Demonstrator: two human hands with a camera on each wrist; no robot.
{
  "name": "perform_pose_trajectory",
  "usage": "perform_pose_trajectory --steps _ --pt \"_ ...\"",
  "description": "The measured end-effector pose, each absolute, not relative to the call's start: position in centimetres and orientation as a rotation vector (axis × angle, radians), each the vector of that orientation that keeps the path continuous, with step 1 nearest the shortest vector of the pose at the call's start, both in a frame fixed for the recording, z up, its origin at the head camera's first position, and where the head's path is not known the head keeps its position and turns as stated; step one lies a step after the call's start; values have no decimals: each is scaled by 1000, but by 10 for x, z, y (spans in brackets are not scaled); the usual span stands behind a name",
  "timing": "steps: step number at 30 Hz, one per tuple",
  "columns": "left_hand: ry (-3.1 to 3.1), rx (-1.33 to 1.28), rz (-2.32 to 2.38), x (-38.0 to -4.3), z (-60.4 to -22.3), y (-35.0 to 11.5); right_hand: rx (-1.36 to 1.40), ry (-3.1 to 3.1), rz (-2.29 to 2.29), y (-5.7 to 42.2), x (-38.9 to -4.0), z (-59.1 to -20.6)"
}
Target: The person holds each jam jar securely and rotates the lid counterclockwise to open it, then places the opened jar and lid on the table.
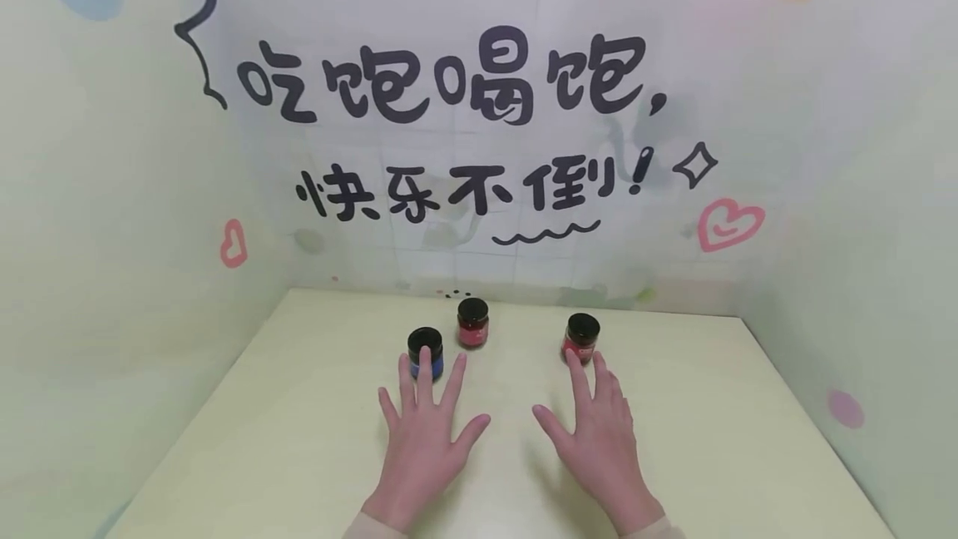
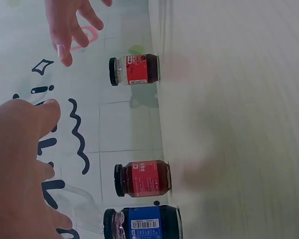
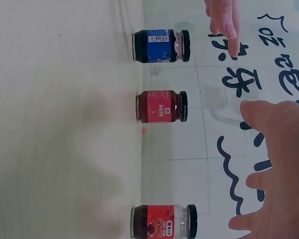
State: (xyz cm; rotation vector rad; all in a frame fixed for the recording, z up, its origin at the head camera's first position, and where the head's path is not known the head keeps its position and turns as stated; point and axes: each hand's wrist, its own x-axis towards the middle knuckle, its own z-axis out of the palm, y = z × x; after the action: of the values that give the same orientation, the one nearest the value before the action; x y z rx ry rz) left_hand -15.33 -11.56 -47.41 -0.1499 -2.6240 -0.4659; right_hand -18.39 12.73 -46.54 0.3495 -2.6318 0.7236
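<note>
Three small glass jars with black lids stand upright on the table. The blue-labelled jar (image 1: 427, 366) is at the left, partly covered by my left fingers in the head view. Behind it, slightly to the right, is a dark red jar with a pink-red label (image 1: 473, 329). Farther right stands a red-labelled jar (image 1: 584, 331), its contents below a clear upper part in the wrist views. My left hand (image 1: 422, 447), fingers spread, is in the air nearest the blue-labelled jar. With fingers extended, my right hand (image 1: 602, 431) hovers before the red-labelled jar. Both hands hold nothing.
The pale table (image 1: 299, 439) ends at a back wall (image 1: 419, 264) with large black lettering, close behind the jars. Side walls (image 1: 846, 273) with coloured spots enclose it left and right.
</note>
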Motion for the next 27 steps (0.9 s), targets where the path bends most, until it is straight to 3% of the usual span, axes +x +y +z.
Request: perform_pose_trajectory --steps 27 --pt "-2618 -124 -578 -172 -455 -153 526 -2627 619 136 -197 -445"
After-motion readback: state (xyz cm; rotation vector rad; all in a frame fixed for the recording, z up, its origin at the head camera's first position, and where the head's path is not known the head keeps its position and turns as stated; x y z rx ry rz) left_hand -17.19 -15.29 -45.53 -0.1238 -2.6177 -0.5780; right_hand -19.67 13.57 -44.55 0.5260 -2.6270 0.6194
